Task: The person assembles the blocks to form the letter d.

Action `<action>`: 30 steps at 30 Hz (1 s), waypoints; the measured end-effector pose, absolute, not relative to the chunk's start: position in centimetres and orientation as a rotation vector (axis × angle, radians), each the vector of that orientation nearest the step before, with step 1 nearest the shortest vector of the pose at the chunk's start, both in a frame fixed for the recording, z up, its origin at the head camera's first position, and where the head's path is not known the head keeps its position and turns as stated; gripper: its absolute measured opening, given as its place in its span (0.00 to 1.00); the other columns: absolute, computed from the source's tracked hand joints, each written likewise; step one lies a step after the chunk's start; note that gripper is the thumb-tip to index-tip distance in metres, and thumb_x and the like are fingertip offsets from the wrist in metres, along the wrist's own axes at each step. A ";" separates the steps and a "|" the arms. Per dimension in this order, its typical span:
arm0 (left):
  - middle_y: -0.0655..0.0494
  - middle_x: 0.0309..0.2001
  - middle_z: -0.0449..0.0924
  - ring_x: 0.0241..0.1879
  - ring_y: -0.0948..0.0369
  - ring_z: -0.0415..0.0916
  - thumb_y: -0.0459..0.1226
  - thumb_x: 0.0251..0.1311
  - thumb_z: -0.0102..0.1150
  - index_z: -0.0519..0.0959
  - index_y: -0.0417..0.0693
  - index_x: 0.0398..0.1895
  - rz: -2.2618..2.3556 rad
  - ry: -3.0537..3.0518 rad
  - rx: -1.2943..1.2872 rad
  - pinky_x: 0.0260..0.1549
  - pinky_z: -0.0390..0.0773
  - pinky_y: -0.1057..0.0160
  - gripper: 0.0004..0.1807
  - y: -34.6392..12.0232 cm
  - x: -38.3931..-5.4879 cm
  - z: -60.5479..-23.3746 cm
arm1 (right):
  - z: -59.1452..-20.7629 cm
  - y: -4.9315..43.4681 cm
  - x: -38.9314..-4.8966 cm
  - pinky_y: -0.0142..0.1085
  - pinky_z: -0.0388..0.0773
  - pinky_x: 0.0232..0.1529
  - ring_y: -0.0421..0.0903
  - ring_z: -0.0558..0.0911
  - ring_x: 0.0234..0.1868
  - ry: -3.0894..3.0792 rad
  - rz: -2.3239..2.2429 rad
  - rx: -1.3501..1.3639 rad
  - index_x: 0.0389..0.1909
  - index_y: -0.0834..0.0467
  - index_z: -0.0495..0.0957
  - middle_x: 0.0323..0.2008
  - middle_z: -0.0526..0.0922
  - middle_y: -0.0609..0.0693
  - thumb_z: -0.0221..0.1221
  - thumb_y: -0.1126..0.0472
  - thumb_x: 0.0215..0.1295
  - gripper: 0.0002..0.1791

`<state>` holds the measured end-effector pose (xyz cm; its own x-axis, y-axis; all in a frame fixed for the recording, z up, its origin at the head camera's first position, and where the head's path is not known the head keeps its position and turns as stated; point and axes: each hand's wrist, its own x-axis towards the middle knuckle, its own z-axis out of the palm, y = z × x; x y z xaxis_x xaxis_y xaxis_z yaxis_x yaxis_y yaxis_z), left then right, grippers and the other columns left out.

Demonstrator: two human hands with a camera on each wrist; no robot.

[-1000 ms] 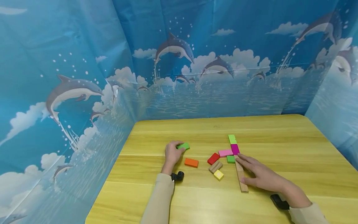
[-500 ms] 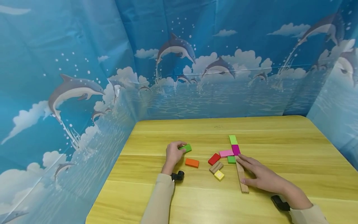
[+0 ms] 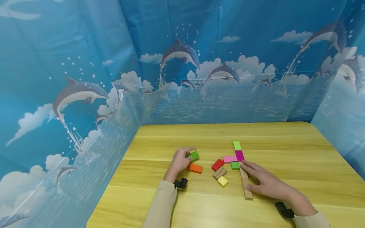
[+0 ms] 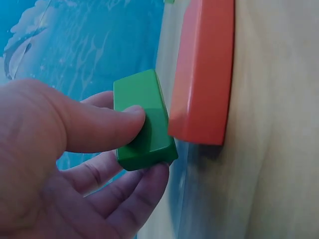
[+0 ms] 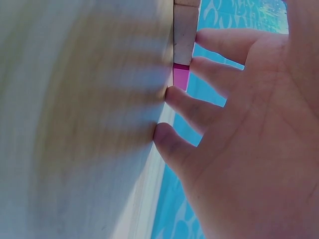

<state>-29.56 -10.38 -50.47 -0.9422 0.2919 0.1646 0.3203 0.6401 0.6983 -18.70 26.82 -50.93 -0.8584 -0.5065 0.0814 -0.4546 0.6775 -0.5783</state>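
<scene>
My left hand (image 3: 180,161) pinches a green block (image 4: 144,119) between thumb and fingers. In the left wrist view this block is tilted, its lower corner close beside the orange block (image 4: 207,74), which lies on the table. My right hand (image 3: 269,182) is spread along a line of natural wood blocks (image 3: 246,189), its fingertips at their right side. Beyond them the line carries on with a magenta block (image 3: 239,155) and a light green block (image 3: 237,145). A pink block (image 3: 229,159) and a second green block (image 3: 235,166) lie against its left side.
Between the hands lie a red block (image 3: 217,164), a striped brown block (image 3: 220,173) and a yellow block (image 3: 222,181). The yellow wooden table (image 3: 159,139) ends at a blue dolphin-print curtain (image 3: 176,104) at the back and sides.
My left hand has carried the green block a little to the right and nearer the orange block; its index finger now stretches out above the block. The right hand has stayed by the wood blocks.
</scene>
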 end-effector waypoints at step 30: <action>0.55 0.33 0.76 0.26 0.61 0.68 0.27 0.67 0.58 0.81 0.57 0.61 -1.322 -2.947 -0.729 0.23 0.69 0.66 0.23 -8.0 -26.5 -50.0 | -51.0 26.8 -18.7 0.66 0.63 0.63 0.66 0.55 0.74 2.795 -0.932 -0.797 0.79 0.57 0.57 0.78 0.53 0.60 0.60 0.38 0.68 0.47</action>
<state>-26.52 -8.03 -50.01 -0.8894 0.4566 0.0246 0.3219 0.5871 0.7428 -18.67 26.81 -50.96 -0.8598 -0.5047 0.0777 -0.4503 0.6775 -0.5816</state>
